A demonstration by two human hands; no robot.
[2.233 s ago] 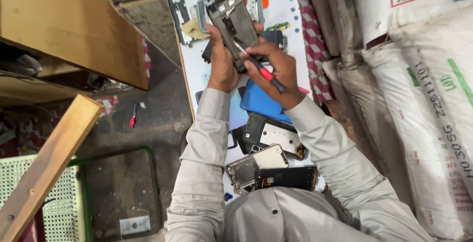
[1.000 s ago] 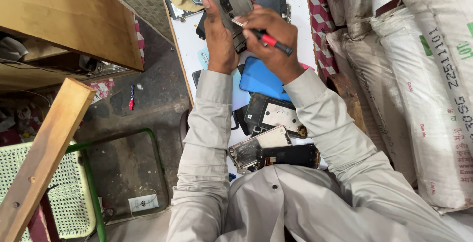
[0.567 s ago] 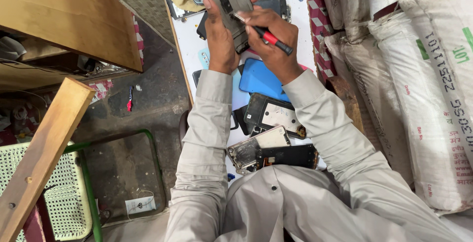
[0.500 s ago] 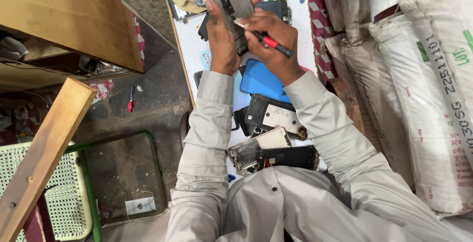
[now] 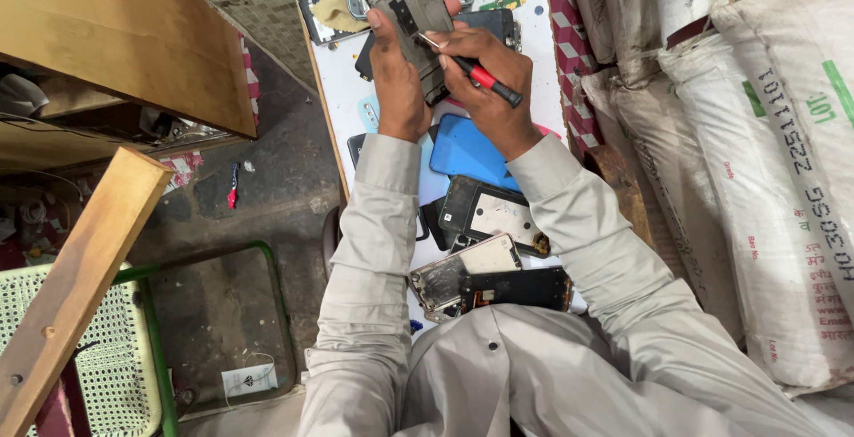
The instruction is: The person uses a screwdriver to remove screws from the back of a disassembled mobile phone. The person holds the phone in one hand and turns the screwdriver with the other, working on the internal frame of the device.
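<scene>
Head view, looking straight down. The left hand [image 5: 396,76] grips an opened phone [image 5: 416,12] from its left edge, thumb pointing to twelve o'clock along the side, fingers wrapped behind; the phone sits tilted, its top toward eleven o'clock, held above the white work board [image 5: 534,10]. The right hand [image 5: 487,76] is closed around a red-handled screwdriver [image 5: 476,73], pinching it between thumb and fingers, with the thin metal tip aimed at ten o'clock and touching the phone's inner frame near its middle. The handle's black end points to four o'clock.

Below the hands, at six o'clock, lie a blue phone cover [image 5: 471,152], a dark phone back [image 5: 494,214], and two more stripped phone bodies [image 5: 480,277] close to the person's lap. At three o'clock stand stacked white sacks [image 5: 756,152]. At nine o'clock is a wooden shelf [image 5: 116,36], and at seven o'clock a green plastic basket [image 5: 89,357].
</scene>
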